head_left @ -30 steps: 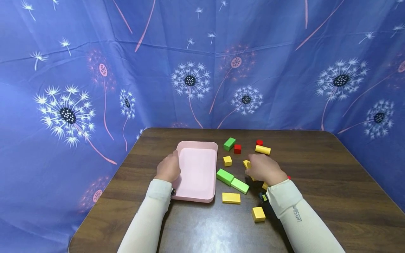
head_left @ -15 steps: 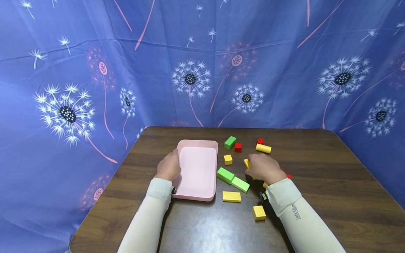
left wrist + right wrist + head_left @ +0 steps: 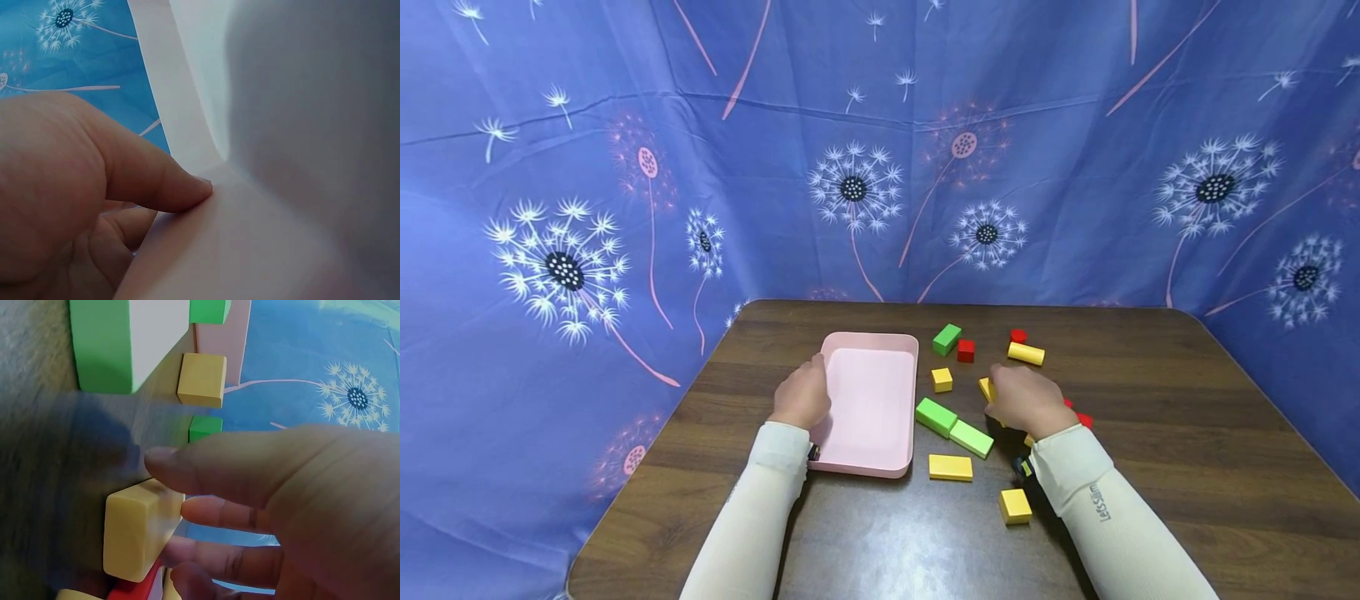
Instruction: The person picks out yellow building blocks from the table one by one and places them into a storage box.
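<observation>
A pale pink tray lies left of the middle of the table. My left hand pinches its left wall; in the left wrist view the thumb lies on the wall's inner face, the other fingers outside. My right hand is low over a flat yellow block resting on the table. Its thumb is at one side of that block and its curled fingertips at the other. Parts of the block are hidden by the hand in the head view.
Two green blocks lie end to end beside the tray. Nearby are a yellow bar, yellow cubes, a red cube, a green block and a yellow cylinder. Red pieces show beside the right wrist.
Both hands keep their places on the tray and over the yellow block. The head view has only shifted slightly.
</observation>
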`<state>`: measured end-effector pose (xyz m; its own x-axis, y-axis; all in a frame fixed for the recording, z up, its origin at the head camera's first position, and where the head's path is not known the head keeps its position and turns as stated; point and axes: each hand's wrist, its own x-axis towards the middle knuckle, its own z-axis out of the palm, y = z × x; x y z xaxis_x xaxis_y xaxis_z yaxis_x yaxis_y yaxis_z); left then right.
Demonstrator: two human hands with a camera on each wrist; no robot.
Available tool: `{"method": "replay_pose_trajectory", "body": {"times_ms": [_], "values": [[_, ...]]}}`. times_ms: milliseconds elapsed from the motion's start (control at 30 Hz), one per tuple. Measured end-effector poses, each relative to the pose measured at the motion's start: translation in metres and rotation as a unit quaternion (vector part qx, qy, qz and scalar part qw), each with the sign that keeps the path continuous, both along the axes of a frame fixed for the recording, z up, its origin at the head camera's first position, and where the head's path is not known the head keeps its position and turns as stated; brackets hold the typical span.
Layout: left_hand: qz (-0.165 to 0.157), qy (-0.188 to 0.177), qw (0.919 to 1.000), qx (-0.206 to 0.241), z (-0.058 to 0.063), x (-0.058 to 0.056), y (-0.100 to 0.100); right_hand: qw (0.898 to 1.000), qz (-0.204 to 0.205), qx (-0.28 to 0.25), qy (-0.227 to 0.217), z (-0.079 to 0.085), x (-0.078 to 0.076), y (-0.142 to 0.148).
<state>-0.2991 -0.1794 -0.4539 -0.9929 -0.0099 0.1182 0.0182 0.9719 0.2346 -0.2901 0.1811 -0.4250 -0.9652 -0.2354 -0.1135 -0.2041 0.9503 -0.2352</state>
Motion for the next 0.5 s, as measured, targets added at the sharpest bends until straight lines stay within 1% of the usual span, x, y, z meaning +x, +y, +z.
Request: {"method": "replay_pose_trajectory", "body": {"times_ms": [267, 367, 500], "values": [[0.002, 0.000, 1.0000, 0.003, 0.0006, -0.0014, -0.0008, 1.000, 0.005, -0.001, 0.018, 0.0030, -0.0014, -0.0023], [0.006, -0.001, 1.0000, 0.003, 0.0004, -0.0015, -0.0004, 1.000, 0.007, -0.003, 0.023, 0.0005, -0.0025, -0.0025], [0.004, -0.002, 1.0000, 0.005, -0.0013, -0.0002, 0.0012, 1.000, 0.003, -0.005, 0.017, -0.0055, -0.0020, -0.0010]]}}
